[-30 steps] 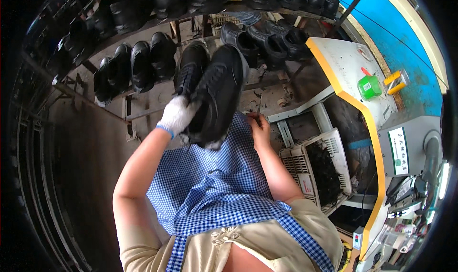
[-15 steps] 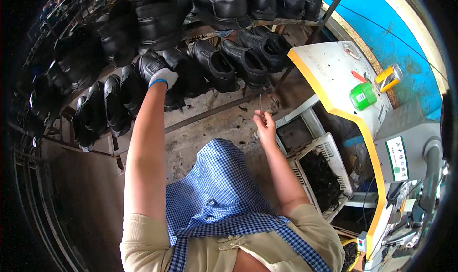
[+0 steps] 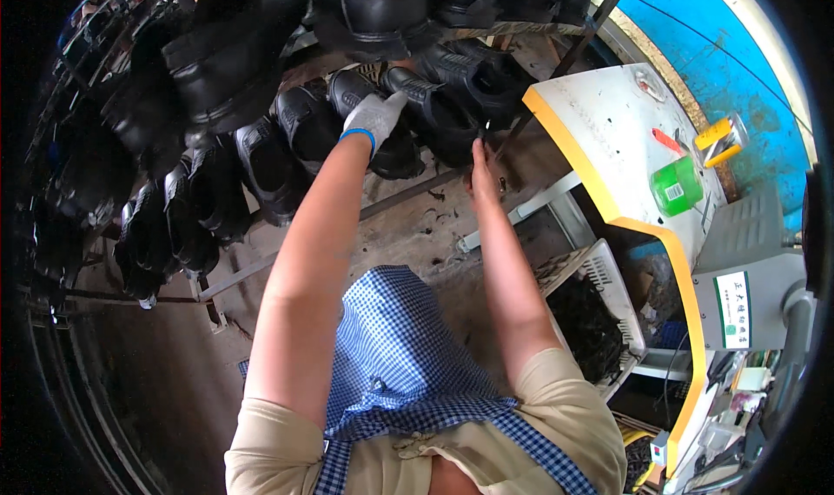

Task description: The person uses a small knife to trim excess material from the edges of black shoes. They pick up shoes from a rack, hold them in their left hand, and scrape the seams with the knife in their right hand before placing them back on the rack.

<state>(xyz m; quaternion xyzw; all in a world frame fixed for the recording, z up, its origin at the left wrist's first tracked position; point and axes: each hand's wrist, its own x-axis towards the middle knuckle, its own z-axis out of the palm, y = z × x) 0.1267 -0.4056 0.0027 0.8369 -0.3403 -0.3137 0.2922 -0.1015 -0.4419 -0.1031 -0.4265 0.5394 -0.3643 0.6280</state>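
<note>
My left hand (image 3: 375, 120), in a pale glove with a blue band at the wrist, is closed over the upper of a black shoe (image 3: 398, 156) on the lower rack. Its fingertips reach toward the neighbouring black lace-up shoe (image 3: 434, 108). Further right, my bare right hand (image 3: 483, 178) is raised beside that shoe's heel. Between its fingers is a thin, slender tool (image 3: 486, 130), upright with a bright tip; its exact kind cannot be made out.
More black shoes (image 3: 373, 13) fill the upper shelf. A metal rail (image 3: 408, 191) runs below the lower row. To the right stands a yellow-edged white table (image 3: 599, 104) with a green container (image 3: 676, 187); a white crate (image 3: 621, 300) of dark scraps sits beneath.
My left hand has moved right along the lower row to another shoe. My right hand has come up close to the shoes, still with the thin tool. The view has shifted slightly.
</note>
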